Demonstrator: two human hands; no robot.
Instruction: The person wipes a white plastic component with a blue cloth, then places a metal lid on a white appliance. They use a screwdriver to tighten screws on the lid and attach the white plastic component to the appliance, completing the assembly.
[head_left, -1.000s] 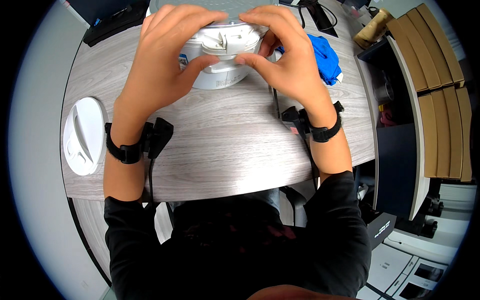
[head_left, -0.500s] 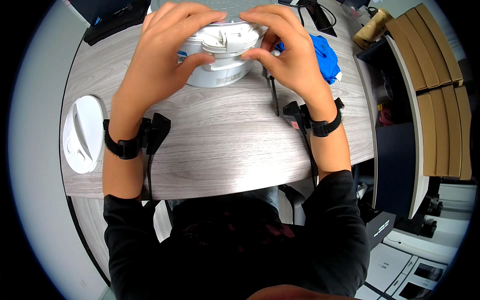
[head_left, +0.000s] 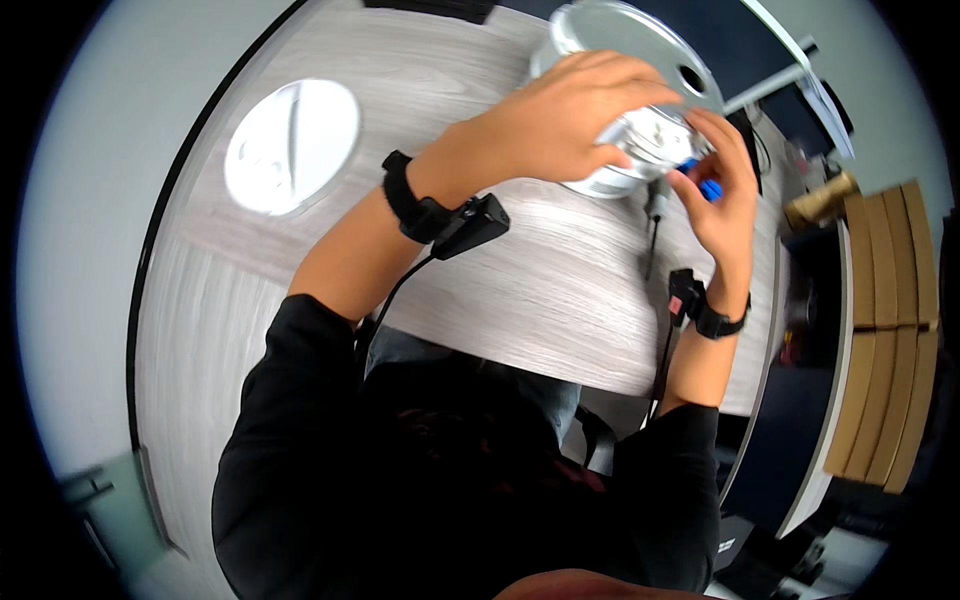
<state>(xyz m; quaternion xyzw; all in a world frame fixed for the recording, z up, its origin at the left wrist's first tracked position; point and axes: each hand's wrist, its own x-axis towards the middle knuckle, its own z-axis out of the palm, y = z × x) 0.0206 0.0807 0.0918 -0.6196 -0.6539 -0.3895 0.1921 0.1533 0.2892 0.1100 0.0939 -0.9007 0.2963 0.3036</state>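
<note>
- A round white device (head_left: 640, 150), with a grey disc-shaped plate rising behind it, sits on the far part of the worktop (head_left: 560, 290), toward its right edge.
- The left hand (head_left: 560, 120) lies over its top, fingers curled down its far side, grip clasped on the device.
- The right hand (head_left: 722, 195) pinches a small blue part (head_left: 708, 187) at the device's right side; how tightly is hard to tell.
- Both hands hide most of the device's face.
- A black cable (head_left: 650, 235) trails from under it toward the near edge.
- A white oval lid (head_left: 292, 146) lies well apart to the left, with bare wood-grain surface between.
- Tan cardboard strips (head_left: 885, 330) stand beyond the right edge.
</note>
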